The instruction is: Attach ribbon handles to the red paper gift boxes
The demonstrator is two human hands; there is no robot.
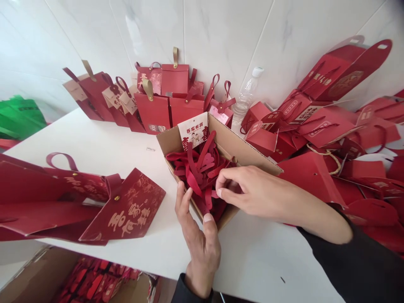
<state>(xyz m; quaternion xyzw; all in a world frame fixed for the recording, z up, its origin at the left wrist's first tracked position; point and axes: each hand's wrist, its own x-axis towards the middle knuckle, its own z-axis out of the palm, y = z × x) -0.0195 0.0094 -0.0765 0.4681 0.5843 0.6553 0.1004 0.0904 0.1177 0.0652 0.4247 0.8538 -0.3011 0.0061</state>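
Observation:
A cardboard box on the white table holds a tangle of red strap handles with small holes at their ends. My right hand reaches into it from the right, thumb and forefinger pinched at the end of a red strap. At the box's near left edge my left hand is open, palm up with fingers apart; its thumb and fingertips are by the rim. A printed white card stands inside the far corner of the box.
Red gift boxes with strap handles line the tiled wall. Others lie at left, and a heap of red boxes fills the right. A clear bottle stands behind. Below the table edge, a carton holds red packets.

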